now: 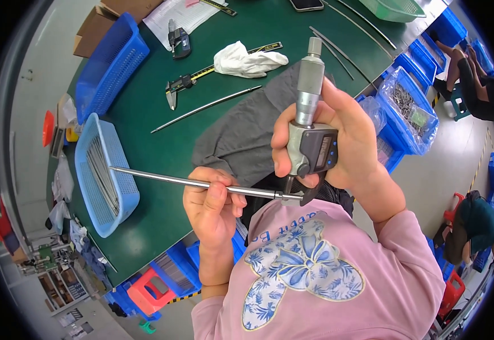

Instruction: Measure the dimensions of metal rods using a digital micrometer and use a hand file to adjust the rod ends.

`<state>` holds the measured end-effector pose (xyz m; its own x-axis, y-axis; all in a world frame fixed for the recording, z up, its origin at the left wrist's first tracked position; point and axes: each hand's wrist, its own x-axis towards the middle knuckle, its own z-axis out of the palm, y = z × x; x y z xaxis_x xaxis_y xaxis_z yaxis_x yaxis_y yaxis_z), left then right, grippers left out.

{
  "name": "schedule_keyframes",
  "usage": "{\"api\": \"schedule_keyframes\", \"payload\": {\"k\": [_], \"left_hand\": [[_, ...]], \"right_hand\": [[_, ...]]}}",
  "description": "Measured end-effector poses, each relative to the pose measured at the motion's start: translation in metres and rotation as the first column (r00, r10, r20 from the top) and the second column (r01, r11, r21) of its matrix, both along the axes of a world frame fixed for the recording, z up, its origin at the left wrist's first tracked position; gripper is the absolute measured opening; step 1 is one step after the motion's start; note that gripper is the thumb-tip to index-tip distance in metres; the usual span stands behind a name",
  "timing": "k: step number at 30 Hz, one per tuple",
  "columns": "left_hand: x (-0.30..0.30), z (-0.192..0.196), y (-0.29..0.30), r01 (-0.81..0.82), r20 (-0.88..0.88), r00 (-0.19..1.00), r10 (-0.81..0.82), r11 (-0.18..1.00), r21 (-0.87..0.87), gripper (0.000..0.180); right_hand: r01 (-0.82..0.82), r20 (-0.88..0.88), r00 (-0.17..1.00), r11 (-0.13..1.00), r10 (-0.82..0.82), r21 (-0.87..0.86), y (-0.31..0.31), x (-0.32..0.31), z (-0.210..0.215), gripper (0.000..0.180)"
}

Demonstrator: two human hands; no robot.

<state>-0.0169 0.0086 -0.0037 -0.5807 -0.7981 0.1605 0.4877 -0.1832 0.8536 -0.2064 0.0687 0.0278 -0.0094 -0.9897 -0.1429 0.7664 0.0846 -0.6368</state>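
Note:
My left hand (210, 207) is closed round a thin metal rod (173, 179), which slants from the light blue basket on the left toward my right side. In my right hand (337, 136) I grip a digital micrometer (309, 141), its thimble pointing away from me. The rod's stepped near end lies in the micrometer's frame, by the jaws; whether both faces touch it I cannot tell. A dark grey cloth (241, 133) lies on the table behind my hands. Beyond it are another rod (204, 107), a digital caliper (187, 81) and a white glove (247, 59).
On the left, the light blue basket (127, 195) holds several rods, with a darker blue basket (136, 51) behind it. A second micrometer (178, 39) rests on papers. Further rods (343, 55) lie at the far right. Blue bins (394, 144) line the table's right side; people sit beyond.

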Motion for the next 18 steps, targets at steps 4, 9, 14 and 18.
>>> {"api": "schedule_keyframes", "payload": {"k": [4,9,14,18], "left_hand": [[0.002,0.0011,0.001,-0.003,0.02,1.0,0.003,1.0,0.024,0.012],[0.0023,0.0014,0.0013,-0.008,0.015,1.0,0.007,1.0,0.013,0.011],[0.0037,0.0009,0.001,-0.025,0.03,0.999,0.024,0.999,0.025,0.012],[0.0045,0.0001,0.0004,-0.026,0.026,0.999,0.025,0.999,0.046,0.012]], "right_hand": [[0.008,-0.007,1.0,1.0,-0.008,-0.009,-0.0007,0.0018,0.0006,0.069],[-0.028,0.013,1.0,1.0,0.028,0.008,-0.0026,0.0036,-0.0002,0.068],[-0.022,-0.029,0.999,1.0,0.023,0.016,-0.0027,0.0047,0.0017,0.067],[-0.025,-0.013,1.0,0.998,0.026,0.054,-0.0025,0.0051,0.0031,0.067]]}}
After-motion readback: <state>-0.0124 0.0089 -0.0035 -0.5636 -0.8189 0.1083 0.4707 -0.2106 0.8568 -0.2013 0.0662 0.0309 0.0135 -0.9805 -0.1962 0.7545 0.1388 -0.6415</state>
